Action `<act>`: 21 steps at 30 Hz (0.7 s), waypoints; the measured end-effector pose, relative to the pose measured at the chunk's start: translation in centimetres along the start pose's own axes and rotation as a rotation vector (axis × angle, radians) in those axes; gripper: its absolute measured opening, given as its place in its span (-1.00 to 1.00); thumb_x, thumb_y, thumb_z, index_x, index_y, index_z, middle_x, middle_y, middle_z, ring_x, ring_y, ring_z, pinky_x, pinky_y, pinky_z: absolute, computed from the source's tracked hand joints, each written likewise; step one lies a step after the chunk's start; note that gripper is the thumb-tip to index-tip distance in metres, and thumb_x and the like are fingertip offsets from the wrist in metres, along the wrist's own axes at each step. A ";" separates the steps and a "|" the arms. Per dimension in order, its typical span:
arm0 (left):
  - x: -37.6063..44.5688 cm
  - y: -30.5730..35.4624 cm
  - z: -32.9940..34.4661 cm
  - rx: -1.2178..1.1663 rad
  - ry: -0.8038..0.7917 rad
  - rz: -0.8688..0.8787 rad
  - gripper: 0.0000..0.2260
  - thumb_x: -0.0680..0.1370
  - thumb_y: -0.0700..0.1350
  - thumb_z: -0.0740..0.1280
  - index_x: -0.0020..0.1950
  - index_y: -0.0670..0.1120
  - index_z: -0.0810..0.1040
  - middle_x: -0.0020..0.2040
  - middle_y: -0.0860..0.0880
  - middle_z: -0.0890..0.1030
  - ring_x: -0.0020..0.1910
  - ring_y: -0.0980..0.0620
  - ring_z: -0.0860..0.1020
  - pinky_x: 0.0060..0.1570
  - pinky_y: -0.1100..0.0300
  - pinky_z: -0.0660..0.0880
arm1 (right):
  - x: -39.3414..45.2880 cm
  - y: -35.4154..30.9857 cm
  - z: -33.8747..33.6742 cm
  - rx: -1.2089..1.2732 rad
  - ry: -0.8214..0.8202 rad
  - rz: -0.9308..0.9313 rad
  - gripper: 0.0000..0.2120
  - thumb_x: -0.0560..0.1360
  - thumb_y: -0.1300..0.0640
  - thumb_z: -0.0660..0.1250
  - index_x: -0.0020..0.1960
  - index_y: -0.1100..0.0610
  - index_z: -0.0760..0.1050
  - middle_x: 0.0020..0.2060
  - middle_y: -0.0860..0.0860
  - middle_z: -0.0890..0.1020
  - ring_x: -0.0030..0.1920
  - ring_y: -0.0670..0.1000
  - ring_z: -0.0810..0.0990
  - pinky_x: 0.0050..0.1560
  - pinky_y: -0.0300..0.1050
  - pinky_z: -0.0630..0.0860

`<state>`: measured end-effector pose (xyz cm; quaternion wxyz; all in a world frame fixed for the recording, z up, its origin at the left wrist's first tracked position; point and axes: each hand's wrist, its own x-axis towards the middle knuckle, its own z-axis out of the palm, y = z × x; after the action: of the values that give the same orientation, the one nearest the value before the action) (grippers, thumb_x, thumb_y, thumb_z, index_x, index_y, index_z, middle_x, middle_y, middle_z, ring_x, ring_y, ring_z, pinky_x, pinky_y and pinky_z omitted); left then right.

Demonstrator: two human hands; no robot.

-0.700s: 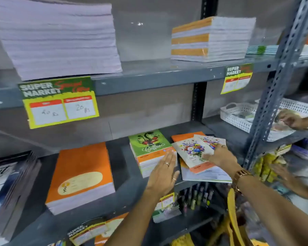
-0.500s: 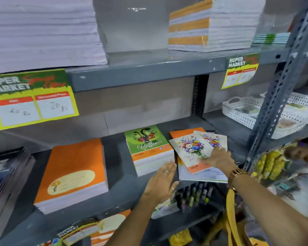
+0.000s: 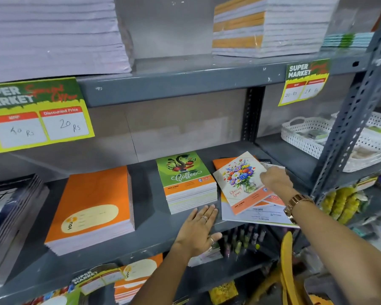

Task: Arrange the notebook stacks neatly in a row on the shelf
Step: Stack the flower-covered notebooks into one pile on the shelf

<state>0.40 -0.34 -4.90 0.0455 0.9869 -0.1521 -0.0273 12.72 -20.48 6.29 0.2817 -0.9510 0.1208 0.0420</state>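
Straightening notebooks, the right hand (image 3: 275,179) presses fingers on the skewed floral pile (image 3: 240,183), just right of the coffee stack (image 3: 185,181); the left hand (image 3: 198,227) lies open, flat before it. Loose covers overhanging the shelf (image 3: 154,219) could slide off.

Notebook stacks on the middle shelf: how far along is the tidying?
Done: the orange stack and green Coffee stack sit square. In hand: the right hand rests on the skewed floral notebooks; the left hand lies flat on the shelf. Left: squaring that fanned pile.
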 end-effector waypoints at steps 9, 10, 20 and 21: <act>-2.5 -2.2 -0.4 0.029 -0.037 -0.019 -0.14 0.35 0.40 -0.40 0.52 -0.08 -0.18 0.57 -0.04 -0.11 0.55 0.01 -0.13 0.50 0.08 -0.19 | -2.6 -5.4 -4.2 0.151 0.437 -0.057 -0.63 0.54 0.21 0.19 0.29 0.36 0.31 0.25 0.31 0.49 0.27 0.31 0.46 0.22 0.11 0.40; -2.8 -2.4 -0.6 0.020 -0.036 -0.027 -0.10 0.31 0.40 -0.42 0.52 -0.08 -0.18 0.57 -0.04 -0.11 0.55 0.01 -0.12 0.50 0.08 -0.19 | -2.7 -6.2 -4.5 0.195 0.437 -0.057 -0.63 0.54 0.21 0.18 0.30 0.36 0.31 0.25 0.31 0.49 0.27 0.31 0.46 0.22 0.11 0.41; -4.7 -3.5 -0.6 -0.070 -0.002 -0.066 -0.05 0.23 0.40 -0.39 0.52 -0.08 -0.16 0.57 -0.03 -0.12 0.54 -0.01 -0.15 0.50 0.07 -0.23 | -4.0 -11.8 2.4 0.309 -0.010 -0.119 -0.65 0.58 0.22 0.13 0.28 0.40 0.41 0.31 0.31 0.47 0.31 0.26 0.45 0.25 0.00 0.39; -4.6 -3.6 -0.7 -0.060 0.001 -0.059 -0.05 0.23 0.41 -0.37 0.52 -0.08 -0.16 0.57 -0.04 -0.12 0.54 -0.02 -0.14 0.50 0.05 -0.23 | -4.1 -12.3 3.4 0.292 -0.042 -0.126 -0.66 0.58 0.23 0.13 0.27 0.40 0.42 0.30 0.30 0.48 0.30 0.26 0.46 0.24 0.00 0.39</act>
<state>-2.85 4.52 -4.41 0.0743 0.9892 -0.1218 -0.0327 11.83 -7.83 10.52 0.4214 -0.9045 0.0600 0.0260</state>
